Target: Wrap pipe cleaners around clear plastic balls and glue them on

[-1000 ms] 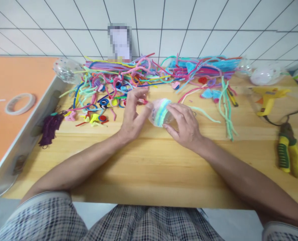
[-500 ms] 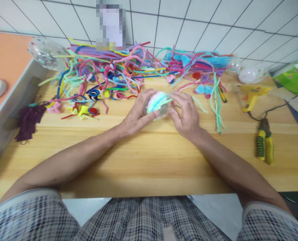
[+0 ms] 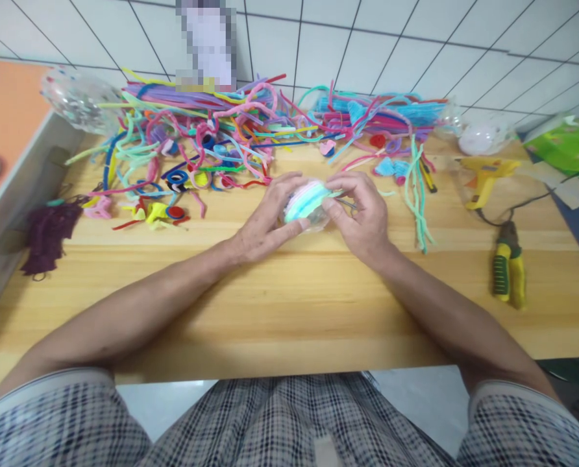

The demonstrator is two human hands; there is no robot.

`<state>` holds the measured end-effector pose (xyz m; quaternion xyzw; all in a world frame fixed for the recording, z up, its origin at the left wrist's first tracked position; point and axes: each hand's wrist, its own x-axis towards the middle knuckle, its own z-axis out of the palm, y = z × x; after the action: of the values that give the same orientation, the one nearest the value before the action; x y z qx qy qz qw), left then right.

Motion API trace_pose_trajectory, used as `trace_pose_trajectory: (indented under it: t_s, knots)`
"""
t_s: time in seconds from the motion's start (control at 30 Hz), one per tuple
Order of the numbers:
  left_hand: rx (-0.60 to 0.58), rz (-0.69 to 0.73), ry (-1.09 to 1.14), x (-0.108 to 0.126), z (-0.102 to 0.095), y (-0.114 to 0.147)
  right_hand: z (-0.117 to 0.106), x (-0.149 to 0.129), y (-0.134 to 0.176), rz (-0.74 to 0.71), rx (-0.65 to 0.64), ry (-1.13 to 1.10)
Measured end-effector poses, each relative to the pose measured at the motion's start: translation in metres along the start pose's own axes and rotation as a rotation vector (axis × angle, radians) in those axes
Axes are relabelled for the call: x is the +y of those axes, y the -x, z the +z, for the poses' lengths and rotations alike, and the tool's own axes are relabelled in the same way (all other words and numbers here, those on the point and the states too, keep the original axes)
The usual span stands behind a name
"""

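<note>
A clear ball, partly covered with bands of pastel pink, blue and mint pipe cleaner, sits between my two hands over the middle of the table. My left hand wraps around its left side, thumb along the near lower edge. At the ball's right side, my right hand is closed, thumb and forefinger pinched at the end of a mint pipe cleaner. The clear lower part of the ball is uncovered. Several mint pipe cleaners lie to the right of my right hand.
Heaped pipe cleaners line the back of the wooden table. A yellow glue gun and green-and-yellow pliers lie on the right. At the left are a purple tasselled piece and a clear balloon-like ball.
My right thumb has moved in against the ball, and its fingers have closed on the pipe cleaner end. My left hand keeps its hold. The whole view has shifted slightly.
</note>
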<state>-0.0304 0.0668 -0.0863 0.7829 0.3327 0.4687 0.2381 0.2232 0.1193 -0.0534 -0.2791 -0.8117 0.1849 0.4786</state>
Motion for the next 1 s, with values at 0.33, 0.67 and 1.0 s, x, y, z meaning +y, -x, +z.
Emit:
trace_pose_trajectory:
  t_s: [0.33,0.67,1.0]
  knots:
    - [0.041,-0.079,0.003,0.012,0.006,-0.003,0.003,-0.008,0.001,0.006,0.019,-0.004]
    - [0.117,-0.154,0.031,0.014,0.009,0.000,0.007,-0.009,0.005,0.145,0.020,-0.161]
    - [0.041,-0.080,-0.104,0.016,-0.004,-0.002,0.008,-0.006,0.001,0.318,-0.013,-0.312]
